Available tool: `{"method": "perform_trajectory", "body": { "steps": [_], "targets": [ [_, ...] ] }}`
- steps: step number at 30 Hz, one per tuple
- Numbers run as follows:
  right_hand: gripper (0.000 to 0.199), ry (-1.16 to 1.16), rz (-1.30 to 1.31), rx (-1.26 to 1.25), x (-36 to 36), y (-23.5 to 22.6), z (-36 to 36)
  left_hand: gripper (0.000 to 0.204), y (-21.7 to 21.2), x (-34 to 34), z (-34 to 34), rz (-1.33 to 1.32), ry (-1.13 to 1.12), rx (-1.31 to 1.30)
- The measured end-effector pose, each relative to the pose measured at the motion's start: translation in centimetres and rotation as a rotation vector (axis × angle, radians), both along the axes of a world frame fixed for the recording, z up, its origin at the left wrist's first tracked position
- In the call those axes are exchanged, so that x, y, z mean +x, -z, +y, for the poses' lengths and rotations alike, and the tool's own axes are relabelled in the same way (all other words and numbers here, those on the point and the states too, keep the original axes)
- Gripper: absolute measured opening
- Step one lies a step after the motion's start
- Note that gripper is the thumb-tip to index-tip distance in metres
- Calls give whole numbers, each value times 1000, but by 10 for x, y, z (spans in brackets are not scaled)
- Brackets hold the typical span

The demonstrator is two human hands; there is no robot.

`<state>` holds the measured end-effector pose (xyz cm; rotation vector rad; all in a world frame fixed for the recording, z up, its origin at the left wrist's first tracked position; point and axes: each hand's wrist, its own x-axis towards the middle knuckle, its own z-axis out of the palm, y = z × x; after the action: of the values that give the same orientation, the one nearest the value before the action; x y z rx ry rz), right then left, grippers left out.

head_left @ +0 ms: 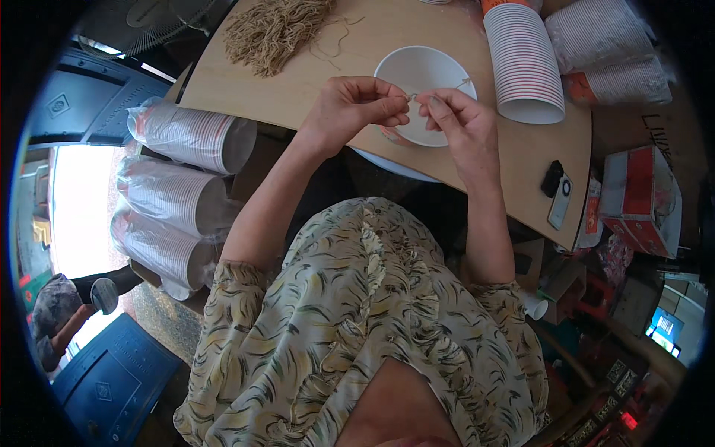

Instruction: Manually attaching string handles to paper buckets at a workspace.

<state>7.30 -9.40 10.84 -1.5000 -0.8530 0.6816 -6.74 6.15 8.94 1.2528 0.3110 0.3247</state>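
My left hand [354,108] and my right hand [465,127] are raised over the table's near edge, fingertips almost meeting. Each pinches thumb against fingers. Something tiny shows between the fingertips, too small to make out. Right behind them stands a white paper bucket [413,63], its open mouth turned up. A short tan strand [465,82] lies across the bucket's right rim. Farther back on the left, a tangled bundle of tan strings [275,33] rests on the tabletop, with a few loose ends trailing right.
A nested stack of paper buckets [525,67] lies on the wooden table [320,97]; wrapped stacks [607,45] lie beyond it. A phone [560,203] and a small black object [552,179] sit at the right edge. More wrapped buckets [167,179] lie left, near another person [59,320].
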Motion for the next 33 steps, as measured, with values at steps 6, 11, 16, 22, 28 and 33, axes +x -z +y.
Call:
{"method": "perform_trajectory", "body": {
  "steps": [6,11,16,22,28,33],
  "targets": [
    [19,62,-386,25,4,0,11,19,0,-1,2,-7,55,5],
    [19,-53,-228,-46,8,4,11,18,1,0,0,-33,54,47],
    [17,-110,32,-45,8,6,10,15,0,0,-3,-33,21,65],
    [15,-135,45,-84,7,1,8,11,-1,-1,-6,-37,-11,88],
    [13,-187,-42,-75,10,1,7,10,4,-2,-5,-65,-9,173],
    [14,-182,-36,-69,12,6,6,11,2,-1,-6,-77,15,105]
  ]
}}
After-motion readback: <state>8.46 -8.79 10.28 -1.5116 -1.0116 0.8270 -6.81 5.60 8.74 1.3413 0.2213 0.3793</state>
